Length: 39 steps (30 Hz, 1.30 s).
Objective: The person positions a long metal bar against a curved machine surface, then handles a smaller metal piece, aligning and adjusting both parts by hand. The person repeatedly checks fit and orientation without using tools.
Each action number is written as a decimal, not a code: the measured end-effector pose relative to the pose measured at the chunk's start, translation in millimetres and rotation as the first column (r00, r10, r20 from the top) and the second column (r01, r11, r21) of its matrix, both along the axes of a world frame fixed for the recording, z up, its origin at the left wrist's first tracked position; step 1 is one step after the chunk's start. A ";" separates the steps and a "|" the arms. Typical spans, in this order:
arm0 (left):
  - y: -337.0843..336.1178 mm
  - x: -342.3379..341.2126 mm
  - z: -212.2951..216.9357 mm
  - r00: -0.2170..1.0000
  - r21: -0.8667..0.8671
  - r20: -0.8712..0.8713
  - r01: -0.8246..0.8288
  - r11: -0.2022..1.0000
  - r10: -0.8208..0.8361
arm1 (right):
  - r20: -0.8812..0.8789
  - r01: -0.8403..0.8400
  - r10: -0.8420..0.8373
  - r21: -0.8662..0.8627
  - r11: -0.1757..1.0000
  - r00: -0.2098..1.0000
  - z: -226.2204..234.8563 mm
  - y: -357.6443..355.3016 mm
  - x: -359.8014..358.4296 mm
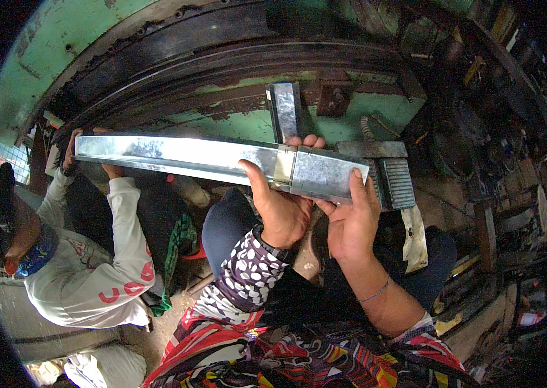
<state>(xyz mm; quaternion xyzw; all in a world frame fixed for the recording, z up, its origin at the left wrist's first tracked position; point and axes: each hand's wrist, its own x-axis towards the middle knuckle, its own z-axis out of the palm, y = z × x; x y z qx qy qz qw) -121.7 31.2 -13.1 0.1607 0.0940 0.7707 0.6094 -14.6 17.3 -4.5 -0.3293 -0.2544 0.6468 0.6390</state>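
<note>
We're holding up the right end of a long, shiny galvanised sheet-metal channel [221, 158], and honestly the biggest worry here is those thin cut edges: our fingers are wrapping right over them, so any slip or twist from the far-left end could slice skin. A co-worker's hand [73, 152] is gripping that far-left end, and if the two of us aren't moving together, the long strip could flex or kink at the joint where the shorter grey sleeve piece [325, 173] is sitting over it. It could also knock the small upright metal offcut [285, 110] just behind it, against the worn green machine body [247, 123].

Our left hand [280, 210] is coming up from below, thumb stretched up the near face, fingers curled round the back, clamping the channel at the joint. Our right hand [351, 216] is cupping the sleeve from underneath, thumb pressing its near face, wrist bent back.
</note>
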 end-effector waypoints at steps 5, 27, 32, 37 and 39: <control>1.0 0.8 0.2 1.000 0.005 -0.004 0.004 1.000 -0.004 | 0.002 0.009 -0.010 0.003 1.000 1.000 -3.3 1.8 -0.1; 1.1 1.3 4.1 1.000 -0.002 -0.021 -0.003 1.000 0.003 | 0.015 0.014 -0.014 -0.011 1.000 1.000 -0.3 2.4 -0.1; 1.5 0.2 1.1 0.999 -0.009 -0.040 0.002 1.000 -0.003 | 0.018 0.010 -0.009 -0.014 1.000 1.000 -2.2 2.3 0.4; 1.1 1.8 1.7 0.998 -0.037 -0.061 -0.021 0.999 0.018 | 0.027 0.015 -0.015 -0.015 1.000 1.000 0.8 1.2 -0.1; -0.1 2.9 1.5 0.997 -0.030 -0.074 -0.026 0.999 0.024 | 0.022 0.022 -0.021 -0.024 0.999 1.000 -1.2 0.9 0.6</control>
